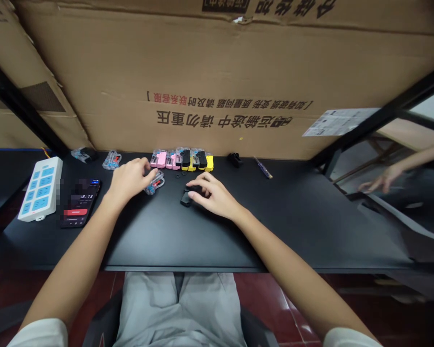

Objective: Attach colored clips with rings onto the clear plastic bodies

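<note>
My left hand (130,179) rests on the black tabletop with its fingers curled and its thumb against a small clear plastic casing (155,185). Blue and red parts show inside that casing, and a pale loop sticks out of its right side. My right hand (214,196) pinches a small black plastic piece (185,198) between thumb and fingers, low over the table. Fingers hide part of this piece. Just behind the hands, several small clear casings with pink, black and yellow covers (183,159) stand in a row. Tiny dark rings (178,176) lie in front of them.
At left are a white power strip (39,190), a phone (80,203) and two more clear casings, one with a grey loop (112,160). A black part (234,159) and a screwdriver (263,168) lie rightward. Cardboard (217,62) walls the back. Another person's hand (381,180) shows far right.
</note>
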`<action>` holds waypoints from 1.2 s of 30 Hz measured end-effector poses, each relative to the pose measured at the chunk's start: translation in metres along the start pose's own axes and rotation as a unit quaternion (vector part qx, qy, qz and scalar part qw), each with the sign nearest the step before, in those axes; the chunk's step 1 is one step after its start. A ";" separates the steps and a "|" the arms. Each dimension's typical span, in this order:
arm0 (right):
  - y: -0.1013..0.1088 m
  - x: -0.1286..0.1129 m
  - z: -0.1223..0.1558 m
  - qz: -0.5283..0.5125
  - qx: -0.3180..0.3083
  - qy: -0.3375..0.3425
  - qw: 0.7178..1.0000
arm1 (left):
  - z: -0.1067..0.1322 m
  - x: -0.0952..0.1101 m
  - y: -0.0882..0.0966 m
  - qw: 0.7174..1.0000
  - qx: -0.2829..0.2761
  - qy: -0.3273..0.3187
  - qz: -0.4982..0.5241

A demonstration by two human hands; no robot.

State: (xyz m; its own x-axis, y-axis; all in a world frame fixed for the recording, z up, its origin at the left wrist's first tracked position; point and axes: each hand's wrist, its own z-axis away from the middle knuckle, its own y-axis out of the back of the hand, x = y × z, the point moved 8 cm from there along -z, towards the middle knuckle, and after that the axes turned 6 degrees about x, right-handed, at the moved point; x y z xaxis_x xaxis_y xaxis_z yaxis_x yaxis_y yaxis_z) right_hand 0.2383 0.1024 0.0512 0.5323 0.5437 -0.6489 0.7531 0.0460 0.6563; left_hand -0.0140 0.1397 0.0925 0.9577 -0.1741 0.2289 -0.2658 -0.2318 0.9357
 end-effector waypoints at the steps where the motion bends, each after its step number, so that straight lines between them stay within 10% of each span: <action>1: -0.004 -0.002 0.001 0.003 -0.027 0.008 1.000 | -0.002 -0.012 -0.004 0.999 -0.026 0.016 -0.009; 9: -0.015 -0.005 0.004 0.033 -0.096 0.064 0.993 | 0.003 -0.023 -0.040 0.974 -0.197 0.010 0.111; 14: -0.013 -0.007 0.004 0.030 -0.085 0.083 0.992 | 0.021 0.008 -0.047 0.898 -0.349 -0.048 0.263; 27: -0.010 0.017 -0.003 -0.113 -0.021 -0.042 0.993 | 0.006 0.017 -0.036 0.877 -0.206 -0.032 0.432; 36: -0.033 0.035 -0.002 -0.403 0.011 -0.233 0.885 | 0.018 0.058 -0.057 0.785 -0.209 -0.025 0.582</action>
State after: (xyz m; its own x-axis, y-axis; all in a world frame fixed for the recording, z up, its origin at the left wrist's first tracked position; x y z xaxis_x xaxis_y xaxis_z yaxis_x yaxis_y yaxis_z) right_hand 0.2314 0.1218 0.0077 -0.0838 -0.0640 -0.9944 0.9652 0.2427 -0.0970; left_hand 0.0545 0.1258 0.0479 0.0839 -0.0755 0.9936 -0.8891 0.4446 0.1089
